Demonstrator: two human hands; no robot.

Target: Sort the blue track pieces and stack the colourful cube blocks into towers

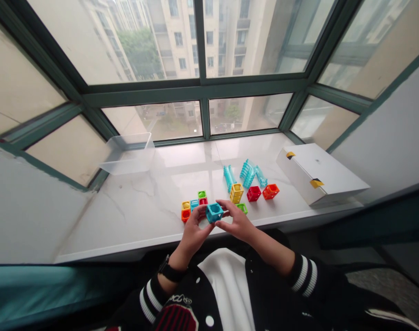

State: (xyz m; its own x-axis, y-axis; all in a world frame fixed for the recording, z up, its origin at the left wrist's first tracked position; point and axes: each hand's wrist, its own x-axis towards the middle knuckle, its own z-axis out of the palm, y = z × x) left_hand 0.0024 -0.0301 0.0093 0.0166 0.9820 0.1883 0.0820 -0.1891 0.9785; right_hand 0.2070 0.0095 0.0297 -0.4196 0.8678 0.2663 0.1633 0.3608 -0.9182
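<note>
A blue hollow cube block (pixel 214 213) with round holes is held up over the sill's front edge. My left hand (pixel 195 232) grips it from the left and my right hand (pixel 237 221) from the right. Just behind my left hand stand joined blocks: a yellow block (pixel 185 205) over an orange one (pixel 185 215), a light blue block (pixel 194 204), and a green block (pixel 201 195) above a red one (pixel 203 202). Beyond my right hand are a yellow block stack (pixel 236 193) and a green block (pixel 242 208), the latter partly hidden by that hand.
A red block (pixel 254 194) and an orange block (pixel 271 191) sit farther right on the white sill (pixel 144 220). Several clear blue track pieces (pixel 248 174) lie behind them. At the back left stands a clear plastic bin (pixel 128 158); a white box (pixel 325 172) is at the right. Windows enclose the back.
</note>
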